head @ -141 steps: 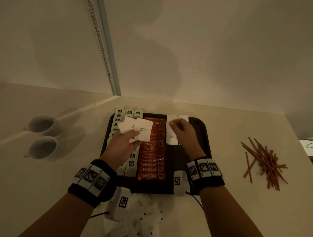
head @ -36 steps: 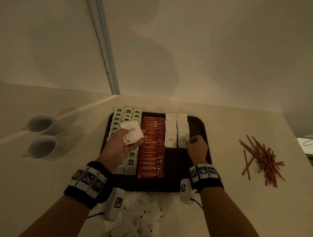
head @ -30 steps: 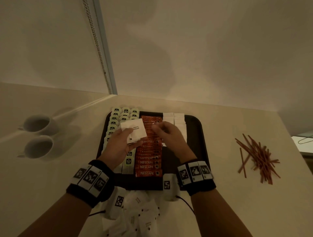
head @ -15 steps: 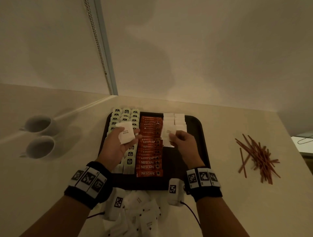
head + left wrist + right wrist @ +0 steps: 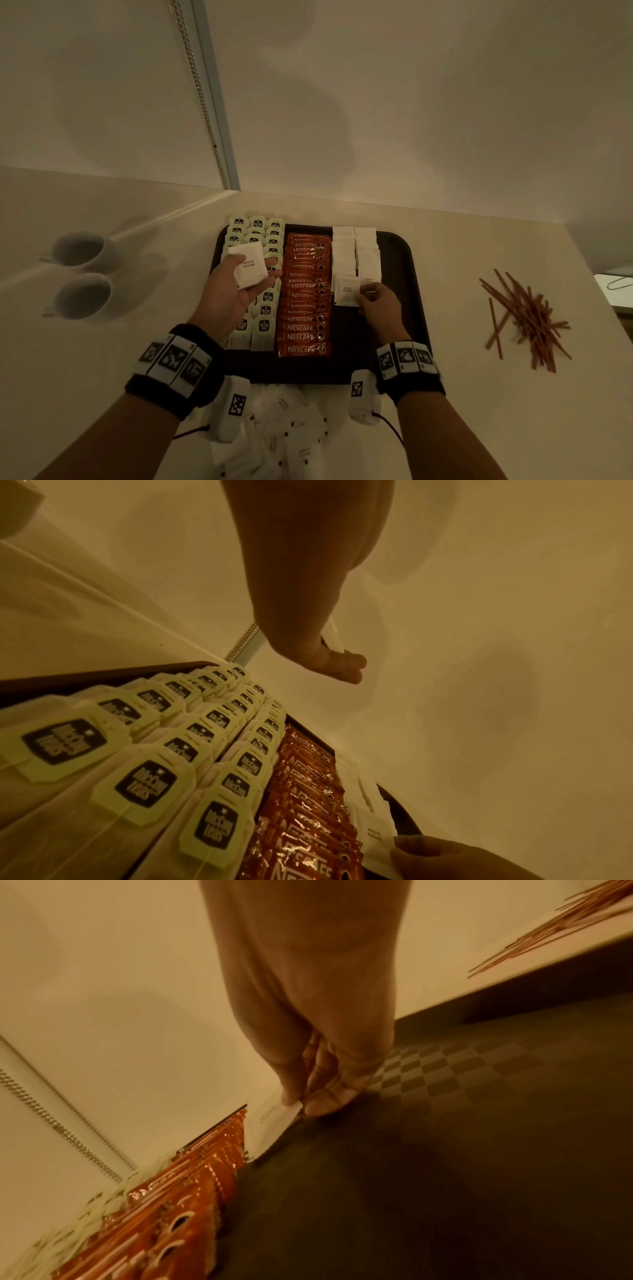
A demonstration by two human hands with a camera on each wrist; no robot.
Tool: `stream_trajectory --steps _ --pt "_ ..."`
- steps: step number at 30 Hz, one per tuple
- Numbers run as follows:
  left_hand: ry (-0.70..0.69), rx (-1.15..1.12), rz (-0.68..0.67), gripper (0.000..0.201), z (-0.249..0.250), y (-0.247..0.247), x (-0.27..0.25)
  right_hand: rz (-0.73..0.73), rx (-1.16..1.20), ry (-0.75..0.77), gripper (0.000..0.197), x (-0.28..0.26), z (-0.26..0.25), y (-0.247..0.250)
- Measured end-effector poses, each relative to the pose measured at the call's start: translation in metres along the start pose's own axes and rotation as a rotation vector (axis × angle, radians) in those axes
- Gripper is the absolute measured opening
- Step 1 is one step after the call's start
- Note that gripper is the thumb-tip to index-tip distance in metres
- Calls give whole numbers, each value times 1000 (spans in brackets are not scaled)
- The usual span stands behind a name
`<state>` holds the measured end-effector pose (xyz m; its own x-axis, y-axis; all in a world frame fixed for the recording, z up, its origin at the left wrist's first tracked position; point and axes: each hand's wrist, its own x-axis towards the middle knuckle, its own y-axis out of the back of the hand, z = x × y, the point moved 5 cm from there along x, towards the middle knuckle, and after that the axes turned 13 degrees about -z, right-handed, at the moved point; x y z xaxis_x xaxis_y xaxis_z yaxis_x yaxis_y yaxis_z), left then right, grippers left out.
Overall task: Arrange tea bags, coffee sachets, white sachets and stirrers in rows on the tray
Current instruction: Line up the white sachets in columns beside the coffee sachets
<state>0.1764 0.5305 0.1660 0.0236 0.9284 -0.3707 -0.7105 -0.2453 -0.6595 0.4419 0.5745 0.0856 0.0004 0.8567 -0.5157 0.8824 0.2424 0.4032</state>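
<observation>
Change: half a second ago your right hand [image 5: 378, 305] carried a white sachet [image 5: 346, 290] in the air above the tray [image 5: 407, 270]; now that sachet is down at the near end of the left white row, beside the coffee sachets [image 5: 305, 298].
Right hand: your thumb and fingers pinch the sachet's right edge; the right wrist view shows the fingertips [image 5: 320, 1106] closed on its corner, with the sachet tilted on the tray's dark floor.
Left hand: your left hand [image 5: 236, 291] is palm up above the tea bags [image 5: 263, 325], and its fingers curl round a sugar sachet [image 5: 249, 269]; you cannot tell whether more lie stacked under it.
Tray rows: tea bags on the left, coffee sachets in the middle, two white rows [image 5: 356, 253] right of them, with bare floor on the right side.
Stirrers: the stirrers [image 5: 527, 318] lie in a loose pile on the counter, well apart from the tray.
Loose sachets: more white sachets [image 5: 291, 425] lie on the counter just in front of the tray.
Cups: two cups [image 5: 85, 274] stand to the left.
</observation>
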Motion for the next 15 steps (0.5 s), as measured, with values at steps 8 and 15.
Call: stream_trajectory --steps 8,15 --pt "1 -3 -12 30 1 -2 1 61 -114 16 14 12 -8 -3" --pt "24 -32 -54 38 2 -11 -1 126 -287 39 13 15 -8 -8"
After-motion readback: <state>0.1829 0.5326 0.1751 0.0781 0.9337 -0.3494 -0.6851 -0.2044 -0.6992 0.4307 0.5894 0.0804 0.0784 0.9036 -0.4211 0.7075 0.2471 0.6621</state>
